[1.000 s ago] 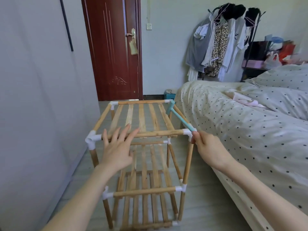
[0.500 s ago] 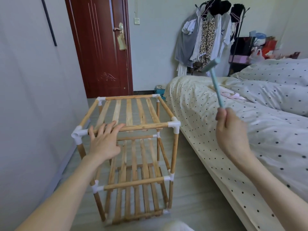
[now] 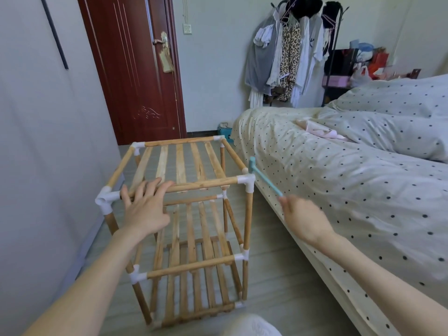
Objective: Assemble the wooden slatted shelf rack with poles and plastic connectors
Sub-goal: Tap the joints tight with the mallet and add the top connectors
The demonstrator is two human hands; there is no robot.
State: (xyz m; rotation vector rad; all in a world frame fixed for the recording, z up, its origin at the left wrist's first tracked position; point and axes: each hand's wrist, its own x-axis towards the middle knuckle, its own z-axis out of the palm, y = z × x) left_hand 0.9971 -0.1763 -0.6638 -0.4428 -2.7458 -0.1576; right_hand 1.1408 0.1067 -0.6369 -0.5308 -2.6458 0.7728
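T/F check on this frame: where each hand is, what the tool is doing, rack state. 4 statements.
1. The left hand rests on the front top pole of the rack. True.
2. The right hand holds a screwdriver. False: it grips a light blue hammer.
3. The hammer head sits by the front right top connector. True.
4. The rack lies flat on the bed. False: it stands upright on the floor beside the bed.

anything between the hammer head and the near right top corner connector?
Nothing visible. The small teal hammer, held by the right hand, has its head just behind and right of the white corner connector, with only open air between. The left hand rests on the front top pole, clear of that corner.
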